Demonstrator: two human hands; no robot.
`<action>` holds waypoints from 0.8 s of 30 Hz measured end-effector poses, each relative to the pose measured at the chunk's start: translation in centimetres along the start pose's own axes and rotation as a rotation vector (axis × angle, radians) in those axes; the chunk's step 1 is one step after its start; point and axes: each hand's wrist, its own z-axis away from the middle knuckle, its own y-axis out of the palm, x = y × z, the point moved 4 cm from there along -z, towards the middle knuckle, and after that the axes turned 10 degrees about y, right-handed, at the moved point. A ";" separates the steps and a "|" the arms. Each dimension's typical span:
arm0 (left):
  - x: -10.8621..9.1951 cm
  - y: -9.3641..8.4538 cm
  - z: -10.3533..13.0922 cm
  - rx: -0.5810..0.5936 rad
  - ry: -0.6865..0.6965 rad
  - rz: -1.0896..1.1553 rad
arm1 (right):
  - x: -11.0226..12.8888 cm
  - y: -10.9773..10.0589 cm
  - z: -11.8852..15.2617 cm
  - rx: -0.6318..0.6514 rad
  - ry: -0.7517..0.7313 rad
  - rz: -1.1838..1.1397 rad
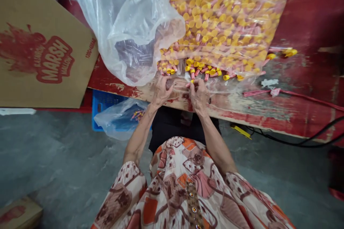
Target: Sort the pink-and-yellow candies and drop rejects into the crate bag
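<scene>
While both hands work at the frame's centre, the left hand [160, 91] presses curled fingers on the bag [215, 25] mouth, and the right hand [199, 94] pinches a yellow-capped tube [190, 83]; the tube pile [204, 68] lies just above them on the red surface [295, 107].
</scene>
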 end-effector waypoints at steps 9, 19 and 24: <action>-2.0 3.0 -0.7 0.116 0.193 0.065 | 2.8 -0.6 -0.8 -0.036 -0.103 -0.020; -2.7 0.3 1.6 -0.025 -0.103 0.248 | 2.1 -0.2 0.2 0.358 -0.074 -0.077; -3.6 1.1 -0.1 0.198 0.082 0.020 | 1.4 -2.5 -1.4 0.103 -0.133 0.064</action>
